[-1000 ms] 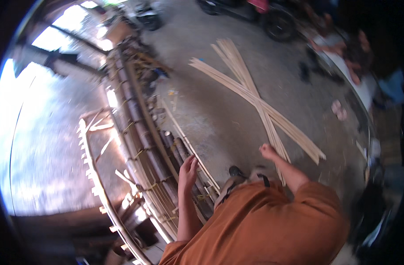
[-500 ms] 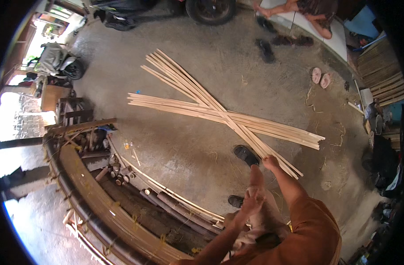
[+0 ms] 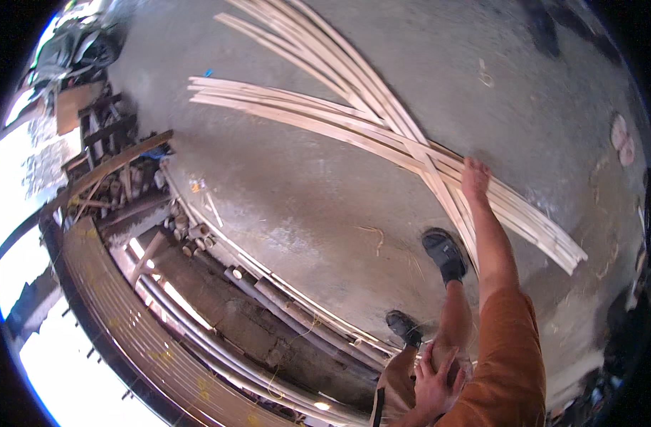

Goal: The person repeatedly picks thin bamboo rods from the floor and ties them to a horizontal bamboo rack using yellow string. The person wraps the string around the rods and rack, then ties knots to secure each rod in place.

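The person's right hand [image 3: 475,178] reaches out at full arm's length and lies on the bamboo strips [image 3: 382,139] that are spread on the concrete floor [image 3: 304,199]. The fingers rest across the top of the strips where two bundles cross; whether they are closed around a strip or only laid on it cannot be told from this view. From the hand, one bundle runs away to the far left in a long flat band and toward the near right, where its cut ends fan out. The second bundle crosses under the hand and stretches up and away from it.

The left hand [image 3: 435,378] is well apart from the strips, close to the body. It lies flat with fingers spread on the person's bent knee and holds nothing.

Just nearer than the right hand, beside the strips, stands the person's dark shoe [image 3: 445,254]; the other shoe [image 3: 403,327] is planted nearer still, close to the left hand. The orange sleeve [image 3: 507,356] covers the right upper arm.

Far to the left of both hands, at the floor's edge, runs a row of dark bamboo poles [image 3: 282,306], with a long curved woven frame [image 3: 140,334] beyond them. A pair of sandals [image 3: 622,139] lies on the floor to the right of the gripping hand.
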Demonstrator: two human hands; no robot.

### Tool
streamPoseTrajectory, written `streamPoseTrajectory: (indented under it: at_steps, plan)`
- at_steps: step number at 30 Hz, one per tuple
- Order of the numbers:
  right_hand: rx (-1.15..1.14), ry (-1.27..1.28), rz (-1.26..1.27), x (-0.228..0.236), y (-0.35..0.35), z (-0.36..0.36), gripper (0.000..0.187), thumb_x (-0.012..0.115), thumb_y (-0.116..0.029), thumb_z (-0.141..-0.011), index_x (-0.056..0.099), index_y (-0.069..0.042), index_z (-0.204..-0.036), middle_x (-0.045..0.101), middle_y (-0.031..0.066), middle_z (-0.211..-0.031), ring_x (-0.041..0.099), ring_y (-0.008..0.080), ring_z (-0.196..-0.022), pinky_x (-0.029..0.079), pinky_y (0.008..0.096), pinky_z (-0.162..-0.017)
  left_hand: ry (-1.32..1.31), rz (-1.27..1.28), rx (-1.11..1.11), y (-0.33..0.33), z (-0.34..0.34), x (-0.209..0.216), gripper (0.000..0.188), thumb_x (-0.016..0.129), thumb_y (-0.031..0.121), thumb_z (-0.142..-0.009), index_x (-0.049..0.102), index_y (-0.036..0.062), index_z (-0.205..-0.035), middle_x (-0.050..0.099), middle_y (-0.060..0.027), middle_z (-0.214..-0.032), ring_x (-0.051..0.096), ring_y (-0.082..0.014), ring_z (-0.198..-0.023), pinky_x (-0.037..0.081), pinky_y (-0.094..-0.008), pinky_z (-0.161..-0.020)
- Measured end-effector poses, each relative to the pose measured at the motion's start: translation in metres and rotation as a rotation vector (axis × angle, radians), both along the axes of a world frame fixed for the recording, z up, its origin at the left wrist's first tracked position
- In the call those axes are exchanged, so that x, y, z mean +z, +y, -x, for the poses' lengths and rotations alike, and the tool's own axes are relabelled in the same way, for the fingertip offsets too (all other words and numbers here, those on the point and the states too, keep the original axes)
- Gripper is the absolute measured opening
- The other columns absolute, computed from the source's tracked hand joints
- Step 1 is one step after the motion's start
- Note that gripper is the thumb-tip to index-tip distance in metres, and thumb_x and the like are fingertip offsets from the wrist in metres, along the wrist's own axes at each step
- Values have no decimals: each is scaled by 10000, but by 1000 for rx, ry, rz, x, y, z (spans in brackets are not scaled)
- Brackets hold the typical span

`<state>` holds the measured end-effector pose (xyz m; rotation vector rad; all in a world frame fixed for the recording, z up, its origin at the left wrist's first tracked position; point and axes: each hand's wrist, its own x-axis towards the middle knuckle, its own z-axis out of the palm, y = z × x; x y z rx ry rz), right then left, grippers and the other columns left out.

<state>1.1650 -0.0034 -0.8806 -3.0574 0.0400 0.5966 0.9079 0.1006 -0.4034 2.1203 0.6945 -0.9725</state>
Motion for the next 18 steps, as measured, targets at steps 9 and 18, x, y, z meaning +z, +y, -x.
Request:
streamPoseTrajectory:
  at_steps: [9, 18]
  plan:
    - [66, 259, -443, 190, 42, -17, 212, 544, -203, -901, 552, -55, -1053, 640, 227, -941, 621, 414, -889, 480, 513, -768, 78, -20, -10, -11, 17, 6, 512, 585, 508, -875, 510, 312, -1342, 301, -192, -1470, 403, -501, -1237, 423, -535, -988]
    - [400, 2, -1148, 643, 145, -2, 174, 558, -184, -935, 568, -25, -1005, 629, 162, -723, 657, 329, -662, 487, 402, -563, 144, 375, 245, 33, 109, 59, 520, 483, 476, -943, 525, 124, -1324, 548, -217, -1299, 531, -397, -1186, 419, -471, -1007]
